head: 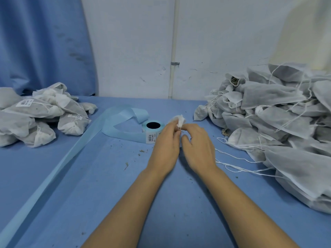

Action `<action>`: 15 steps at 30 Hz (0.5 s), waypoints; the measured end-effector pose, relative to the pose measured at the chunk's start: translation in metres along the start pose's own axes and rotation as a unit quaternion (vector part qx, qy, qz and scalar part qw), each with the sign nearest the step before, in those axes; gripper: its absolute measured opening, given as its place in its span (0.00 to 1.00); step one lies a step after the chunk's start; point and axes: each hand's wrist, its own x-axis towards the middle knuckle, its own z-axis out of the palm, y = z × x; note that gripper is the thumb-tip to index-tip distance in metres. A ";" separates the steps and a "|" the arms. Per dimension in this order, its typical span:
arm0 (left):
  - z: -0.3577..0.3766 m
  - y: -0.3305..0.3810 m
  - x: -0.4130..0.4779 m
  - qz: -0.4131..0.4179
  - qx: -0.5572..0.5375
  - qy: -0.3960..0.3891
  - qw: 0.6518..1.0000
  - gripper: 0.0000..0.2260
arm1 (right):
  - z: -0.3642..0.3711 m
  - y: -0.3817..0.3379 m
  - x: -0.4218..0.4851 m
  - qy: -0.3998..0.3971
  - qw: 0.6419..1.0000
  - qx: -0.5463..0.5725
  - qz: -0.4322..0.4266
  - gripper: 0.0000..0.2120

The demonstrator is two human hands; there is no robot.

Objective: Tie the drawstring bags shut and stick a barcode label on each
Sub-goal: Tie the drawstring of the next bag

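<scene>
A small white drawstring bag [179,120] sits on the blue table just beyond my fingers; most of it is hidden behind both hands. My left hand [165,148] and my right hand [198,148] lie side by side, and their fingertips pinch the thin white drawstring at the bag's gathered neck. A roll of barcode labels [152,131] stands just left of my left hand, with a printed label showing on its side. Its pale blue backing strip [114,122] loops away to the left.
A big heap of white bags [279,126] with loose strings fills the right side of the table. A smaller heap of labelled bags [41,113] lies at the far left. The empty backing strip [53,170] runs down to the near left edge. Bits of dried herb dot the cloth.
</scene>
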 end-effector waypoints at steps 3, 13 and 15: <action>0.003 -0.004 0.003 -0.048 -0.025 0.026 0.998 0.07 | 0.004 -0.001 -0.003 0.003 0.999 -0.025 -0.037 0.22; -0.002 -0.012 0.004 -0.161 -0.108 0.056 0.979 0.08 | 0.008 0.001 -0.002 0.033 0.983 0.180 0.013 0.20; -0.003 -0.015 0.005 -0.182 -0.109 0.062 0.975 0.08 | 0.007 -0.001 0.001 0.003 0.958 0.273 0.085 0.19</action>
